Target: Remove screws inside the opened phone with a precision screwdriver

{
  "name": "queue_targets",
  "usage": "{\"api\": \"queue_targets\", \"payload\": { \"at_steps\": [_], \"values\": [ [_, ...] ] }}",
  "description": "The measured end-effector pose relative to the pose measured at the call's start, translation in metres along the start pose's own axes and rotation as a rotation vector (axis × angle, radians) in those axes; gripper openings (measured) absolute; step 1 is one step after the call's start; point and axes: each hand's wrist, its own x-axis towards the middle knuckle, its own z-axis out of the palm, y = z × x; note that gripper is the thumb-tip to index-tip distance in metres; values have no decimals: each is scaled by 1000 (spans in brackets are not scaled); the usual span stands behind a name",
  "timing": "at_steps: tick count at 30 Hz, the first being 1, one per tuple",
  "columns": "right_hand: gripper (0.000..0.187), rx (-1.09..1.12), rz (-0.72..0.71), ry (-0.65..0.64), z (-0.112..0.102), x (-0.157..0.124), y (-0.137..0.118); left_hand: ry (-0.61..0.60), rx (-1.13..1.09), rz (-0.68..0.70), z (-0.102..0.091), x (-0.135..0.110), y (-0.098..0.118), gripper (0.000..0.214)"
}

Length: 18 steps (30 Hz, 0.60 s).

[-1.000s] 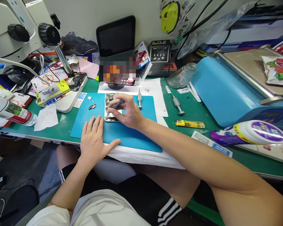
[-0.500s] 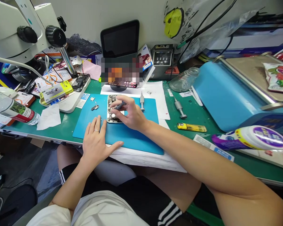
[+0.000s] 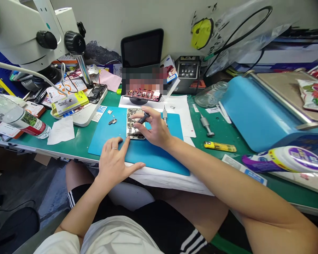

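An opened phone (image 3: 132,131) lies on the blue mat (image 3: 159,158), its inner parts bare. My right hand (image 3: 157,128) pinches a dark grey screwdriver (image 3: 144,118) and holds it tilted over the phone; its tip is too small to make out. My left hand (image 3: 113,158), with a ring on one finger, rests on the mat with thumb out. Its index fingertip touches the phone's lower left corner. Small loose phone parts (image 3: 112,121) lie left of the phone. Another grey screwdriver (image 3: 165,114) stands partly behind my right hand.
To the right lie a third screwdriver (image 3: 206,126), a yellow cutter (image 3: 219,146), a wipes canister (image 3: 283,159) and a blue machine (image 3: 243,109). A microscope (image 3: 42,38) and water bottle (image 3: 23,121) stand left. A screen on a stand (image 3: 141,49) is behind.
The view has shifted, so everything sits slightly further right. My left hand has moved up to the phone, its index finger now at the corner. My right hand keeps the screwdriver over the phone.
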Motion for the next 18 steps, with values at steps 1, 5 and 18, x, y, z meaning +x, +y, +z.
{"api": "queue_targets", "payload": {
  "at_steps": [1,5,18],
  "values": [
    [54,5,0,-11,2,0,0,0,-1,3,0,0,0,91],
    [56,-18,-45,-69,7,0,-1,2,4,1,1,0,-1,90],
    [64,-125,-217,-74,3,6,-6,4,37,-1,0,1,-1,88]
  ]
}}
